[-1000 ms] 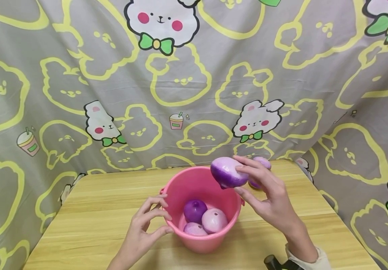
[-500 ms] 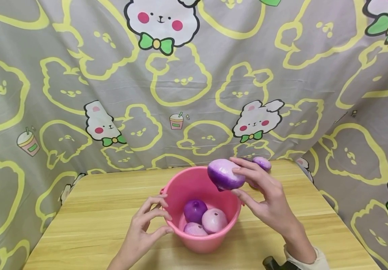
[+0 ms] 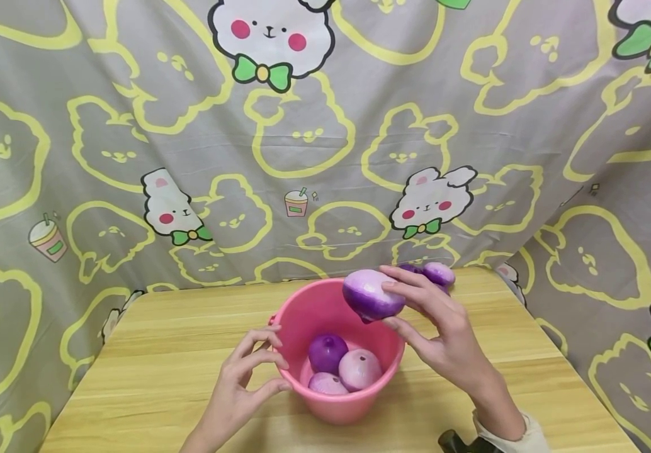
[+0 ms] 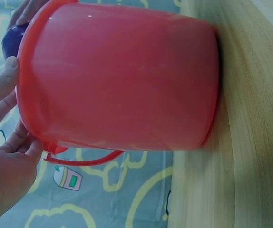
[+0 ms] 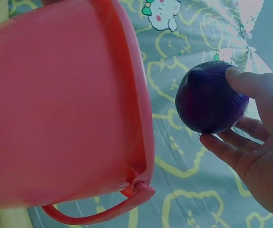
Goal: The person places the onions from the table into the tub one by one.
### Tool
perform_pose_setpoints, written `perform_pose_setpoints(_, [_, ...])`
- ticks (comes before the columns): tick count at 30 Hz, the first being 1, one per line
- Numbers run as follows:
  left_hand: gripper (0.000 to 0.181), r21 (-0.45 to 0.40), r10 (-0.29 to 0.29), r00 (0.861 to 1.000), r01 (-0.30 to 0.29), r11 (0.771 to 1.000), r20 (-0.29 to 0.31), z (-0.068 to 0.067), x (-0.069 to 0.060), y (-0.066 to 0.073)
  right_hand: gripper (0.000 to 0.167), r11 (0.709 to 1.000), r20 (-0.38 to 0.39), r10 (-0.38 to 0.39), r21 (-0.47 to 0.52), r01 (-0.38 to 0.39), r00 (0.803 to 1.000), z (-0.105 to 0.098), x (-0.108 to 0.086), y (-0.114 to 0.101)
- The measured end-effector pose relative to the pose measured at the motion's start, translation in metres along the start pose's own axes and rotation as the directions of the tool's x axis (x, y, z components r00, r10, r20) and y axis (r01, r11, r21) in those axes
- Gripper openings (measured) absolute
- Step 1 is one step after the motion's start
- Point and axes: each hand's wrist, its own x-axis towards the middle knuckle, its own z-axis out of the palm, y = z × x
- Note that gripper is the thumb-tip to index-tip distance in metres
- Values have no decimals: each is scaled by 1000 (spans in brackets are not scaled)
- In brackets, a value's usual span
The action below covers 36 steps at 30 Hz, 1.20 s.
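A pink bucket [image 3: 339,409] stands upright on the table, holding a dark purple onion [image 3: 328,353] and two paler ones [image 3: 361,370]. My left hand [image 3: 240,384] grips the bucket's rim on its left side; in the left wrist view the fingertips [image 4: 12,64] lie at the rim. My right hand [image 3: 444,327] pinches a purple and white onion [image 3: 373,294] between thumb and fingers, above the right rear part of the rim. In the right wrist view that onion [image 5: 211,97] hangs outside the fingers' curl, clear of the bucket [image 5: 65,104].
Behind my right hand, several more purple onions [image 3: 439,274] sit at the back of the wooden table [image 3: 178,340]. A dark object [image 3: 461,443] shows by my right sleeve at the front edge. A patterned curtain [image 3: 325,157] surrounds the table's back and sides.
My right hand has moved slightly left with the onion, farther over the bucket, uncovering more of the onions behind it. My left hand stays at the rim.
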Motion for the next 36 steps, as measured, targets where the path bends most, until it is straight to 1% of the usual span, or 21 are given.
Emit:
perform_pose_setpoints(14, [36, 12, 10, 1000, -10, 1000, 2, 1, 4, 4, 35, 999, 24, -27, -39, 27, 999, 8, 0, 1])
perform_pose_setpoints(20, [34, 15, 14, 1000, -14, 1000, -2, 1, 5, 5, 36, 999, 42, -19, -26, 20, 999, 12, -1, 2])
perform_pose_setpoints(22, [35, 18, 12, 1000, -12, 1000, -3, 1, 5, 6, 37, 1000, 48, -16, -23, 17, 999, 13, -2, 3])
perform_pose_setpoints(29, [36, 16, 4, 1000, -4, 1000, -4, 2, 7, 9, 37, 995, 61, -28, -96, 34, 998, 15, -9, 14])
perform_pose_setpoints(33, [33, 14, 16, 1000, -16, 1000, -3, 2, 7, 10, 35, 993, 56, -52, -102, 58, 997, 16, -10, 19])
perform_pose_setpoints(36, [30, 8, 21, 1000, -21, 1000, -1, 2, 6, 7, 34, 992, 52, -67, -100, 72, 996, 16, -10, 20])
